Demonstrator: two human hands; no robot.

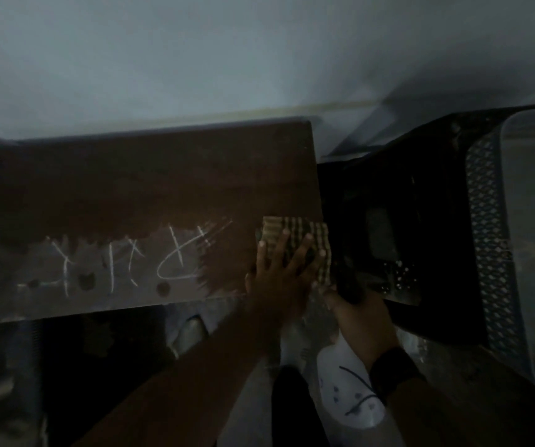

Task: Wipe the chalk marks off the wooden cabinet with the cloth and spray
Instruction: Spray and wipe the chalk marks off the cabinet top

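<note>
The brown wooden cabinet top point(150, 182) fills the left and middle of the dim head view. White chalk marks point(124, 262) run along its front strip, on a paler dusty band. A green patterned cloth point(295, 233) lies at the cabinet's front right corner. My left hand point(279, 272) presses flat on the cloth with fingers spread. My right hand point(362, 314) is just right of it, below the cabinet's corner, gripping the dark trigger head of a white spray bottle point(346, 388) that hangs downward.
A black piece of furniture point(398, 201) stands right against the cabinet's right side. A pale plastic basket with a lattice wall point(492, 246) sits further right. A grey wall point(227, 59) rises behind. Dark clutter lies below the cabinet's front edge.
</note>
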